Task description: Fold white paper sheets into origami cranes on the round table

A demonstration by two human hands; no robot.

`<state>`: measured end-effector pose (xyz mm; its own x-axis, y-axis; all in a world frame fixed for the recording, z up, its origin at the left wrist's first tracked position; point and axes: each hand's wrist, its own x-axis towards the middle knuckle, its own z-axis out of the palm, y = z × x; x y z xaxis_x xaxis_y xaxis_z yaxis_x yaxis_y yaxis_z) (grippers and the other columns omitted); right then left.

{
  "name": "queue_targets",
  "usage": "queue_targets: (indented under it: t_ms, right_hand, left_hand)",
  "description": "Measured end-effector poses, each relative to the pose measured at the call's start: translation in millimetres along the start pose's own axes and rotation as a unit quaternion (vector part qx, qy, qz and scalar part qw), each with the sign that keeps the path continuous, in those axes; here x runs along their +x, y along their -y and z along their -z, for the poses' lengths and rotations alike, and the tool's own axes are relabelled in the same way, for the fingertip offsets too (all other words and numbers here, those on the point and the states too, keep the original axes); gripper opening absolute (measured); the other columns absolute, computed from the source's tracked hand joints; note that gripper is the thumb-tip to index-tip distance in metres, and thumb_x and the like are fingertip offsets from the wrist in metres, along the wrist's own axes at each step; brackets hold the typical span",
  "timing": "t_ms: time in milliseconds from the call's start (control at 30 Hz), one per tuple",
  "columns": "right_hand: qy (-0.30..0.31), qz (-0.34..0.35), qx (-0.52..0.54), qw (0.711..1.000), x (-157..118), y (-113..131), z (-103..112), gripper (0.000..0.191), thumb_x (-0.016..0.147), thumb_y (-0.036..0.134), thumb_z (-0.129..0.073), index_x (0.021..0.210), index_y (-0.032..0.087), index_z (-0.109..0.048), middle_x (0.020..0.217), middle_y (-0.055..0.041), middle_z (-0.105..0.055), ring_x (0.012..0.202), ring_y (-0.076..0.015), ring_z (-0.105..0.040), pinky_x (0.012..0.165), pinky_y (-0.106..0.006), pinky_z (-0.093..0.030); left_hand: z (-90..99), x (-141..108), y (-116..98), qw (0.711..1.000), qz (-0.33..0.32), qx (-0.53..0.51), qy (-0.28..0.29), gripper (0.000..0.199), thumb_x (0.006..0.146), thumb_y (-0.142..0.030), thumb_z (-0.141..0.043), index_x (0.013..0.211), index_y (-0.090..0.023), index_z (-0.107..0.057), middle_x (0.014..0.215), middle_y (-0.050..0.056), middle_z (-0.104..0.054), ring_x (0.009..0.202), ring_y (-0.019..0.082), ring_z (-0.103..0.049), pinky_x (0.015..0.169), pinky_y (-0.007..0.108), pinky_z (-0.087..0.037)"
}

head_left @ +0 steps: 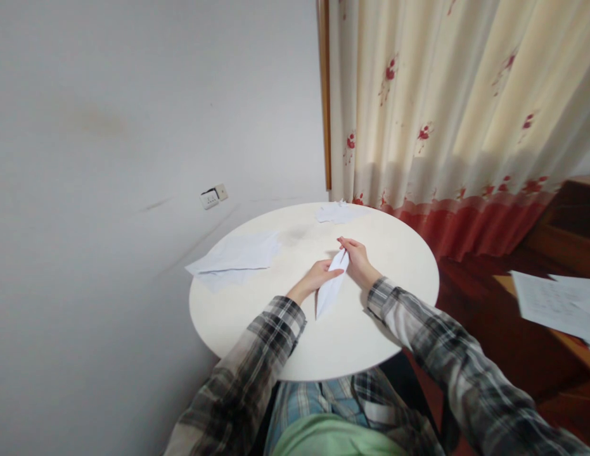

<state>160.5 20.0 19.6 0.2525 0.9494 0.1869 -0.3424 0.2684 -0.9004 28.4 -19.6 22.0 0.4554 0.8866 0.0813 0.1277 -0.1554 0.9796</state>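
Observation:
A narrow folded sheet of white paper [327,294] is held above the round white table, its pointed end aimed toward me. My left hand [319,275] grips it at the left side, with the thumb lying across its upper face. At the far end, the fingers of my right hand [355,254] are pinched on the paper near a slit-like fold. Both hands are closed on the same piece. The underside of the paper and some of the fingers are hidden.
On the round white table [256,316] lie a stack of white sheets [240,251] at left and folded white paper pieces [337,213] at the far edge. A wall with a socket [210,200] borders the left. Papers [556,304] rest on wooden furniture at right, near a curtain [447,126].

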Motion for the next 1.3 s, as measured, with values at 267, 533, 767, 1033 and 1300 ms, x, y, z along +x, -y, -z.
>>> queue_targets:
  t_ms: [267,533,767,1033,1300]
  right_hand:
    - [0.099,-0.107,0.061,0.987,0,4,3,0.039,0.060,0.050,-0.064,0.079,0.016,-0.065,0.067,-0.0022,-0.060,0.057,-0.0114,-0.051,0.053,-0.025,-0.036]
    - [0.131,-0.069,0.020,0.989,-10,3,-4,0.028,0.056,0.039,-0.070,0.065,0.014,-0.064,0.056,0.0016,-0.055,0.052,-0.0086,-0.044,0.051,-0.024,-0.030]
    - [0.098,-0.038,0.011,0.994,-8,2,-3,0.023,0.053,0.036,-0.071,0.062,0.016,-0.064,0.057,0.0018,-0.053,0.052,-0.0087,-0.041,0.051,-0.024,-0.027]
    - [0.072,-0.026,0.003,0.997,-8,6,-2,0.019,0.058,0.035,-0.064,0.056,0.017,-0.061,0.049,0.0023,-0.047,0.049,-0.0094,-0.037,0.048,-0.025,-0.025]
    - [0.054,-0.032,0.003,0.998,-8,6,-2,0.032,0.062,0.047,-0.062,0.055,0.016,-0.059,0.050,0.0003,-0.051,0.048,-0.0100,-0.041,0.047,-0.025,-0.030]
  left_hand:
    - [2.9,7,8,0.996,-0.039,0.017,-0.078,0.031,0.065,-0.028,-0.064,0.091,-0.011,-0.062,0.079,0.004,-0.064,0.066,0.014,-0.052,0.060,0.022,-0.037]
    - [2.8,9,11,0.995,-0.046,0.024,-0.088,0.031,0.065,-0.027,-0.062,0.092,-0.011,-0.062,0.080,0.003,-0.064,0.069,0.015,-0.052,0.063,0.023,-0.039]
    - [4.4,8,10,0.995,-0.064,0.032,-0.065,0.036,0.065,-0.026,-0.063,0.098,-0.012,-0.061,0.091,0.005,-0.064,0.076,0.016,-0.054,0.067,0.024,-0.040]
    - [5.3,10,14,0.997,-0.047,0.036,-0.046,0.032,0.064,-0.029,-0.063,0.091,-0.010,-0.063,0.078,0.003,-0.062,0.065,0.013,-0.051,0.059,0.022,-0.037]
    - [4.1,7,9,0.999,-0.026,0.004,-0.036,0.034,0.063,-0.027,-0.065,0.092,-0.010,-0.062,0.073,0.003,-0.062,0.061,0.012,-0.050,0.056,0.022,-0.036]
